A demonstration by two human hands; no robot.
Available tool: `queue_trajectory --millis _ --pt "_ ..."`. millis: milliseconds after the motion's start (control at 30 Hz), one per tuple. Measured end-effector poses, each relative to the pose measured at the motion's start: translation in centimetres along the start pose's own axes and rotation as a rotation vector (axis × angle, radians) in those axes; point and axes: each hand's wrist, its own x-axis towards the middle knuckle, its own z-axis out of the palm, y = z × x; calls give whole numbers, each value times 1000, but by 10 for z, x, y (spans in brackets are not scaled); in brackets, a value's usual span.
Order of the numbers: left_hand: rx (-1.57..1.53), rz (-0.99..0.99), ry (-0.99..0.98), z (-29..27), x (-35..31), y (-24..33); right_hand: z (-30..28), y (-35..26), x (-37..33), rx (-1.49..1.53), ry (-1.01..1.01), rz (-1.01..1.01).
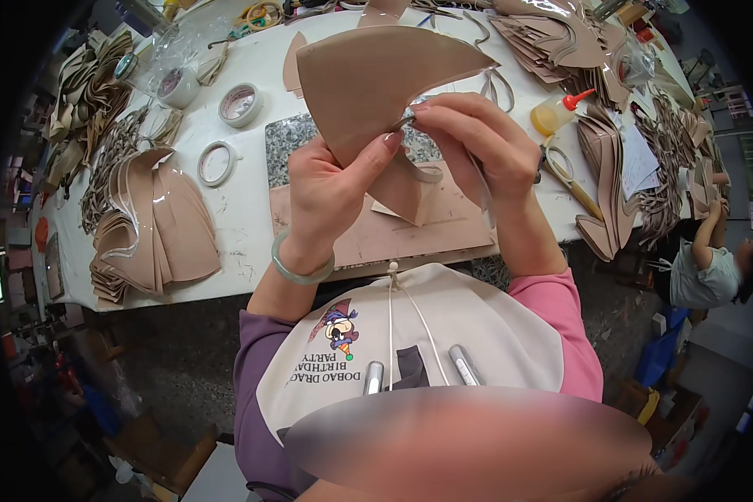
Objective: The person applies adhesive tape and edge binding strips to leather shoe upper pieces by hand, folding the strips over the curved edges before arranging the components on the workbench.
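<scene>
My left hand point(330, 194) is closed on a large tan leather piece point(368, 79), its thumb on the front near the lower right edge. The piece is held up off the table, with a curved cut-out on its right side. My right hand point(485, 138) pinches a narrow grey-tan strip point(407, 121) at the edge of that cut-out, close to my left thumb. A length of the strip hangs in a loop below the fingers. Under my hands lie a speckled stone slab point(286, 138), a tan board point(343, 234) and a smaller pointed leather piece point(403, 201).
Stacked leather pieces stand at the left point(184, 222) and right point(604, 159). Tape rolls point(241, 105) lie left of the slab. To the right are a glue bottle point(552, 115) with a red tip and a wooden-handled tool point(584, 199). Another person point(703, 268) is at the far right.
</scene>
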Motion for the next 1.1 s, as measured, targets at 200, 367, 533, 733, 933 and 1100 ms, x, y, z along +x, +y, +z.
queue_trajectory --millis 200,367,533,733,933,1100 --pt "-26 -22 -27 -1 -4 5 3 -5 4 -13 50 56" --pt "-41 4 -80 -8 -5 5 5 -6 5 -38 49 40" --pt "-10 -76 -166 -33 -13 8 6 -8 10 49 -187 38" --pt "-305 -528 -388 -109 -4 65 27 -21 32 395 -647 -100" --pt "153 -641 -232 -104 -12 88 60 -34 25 463 -615 -103" --pt "49 -631 -170 -107 -22 86 64 -52 15 472 -331 68"
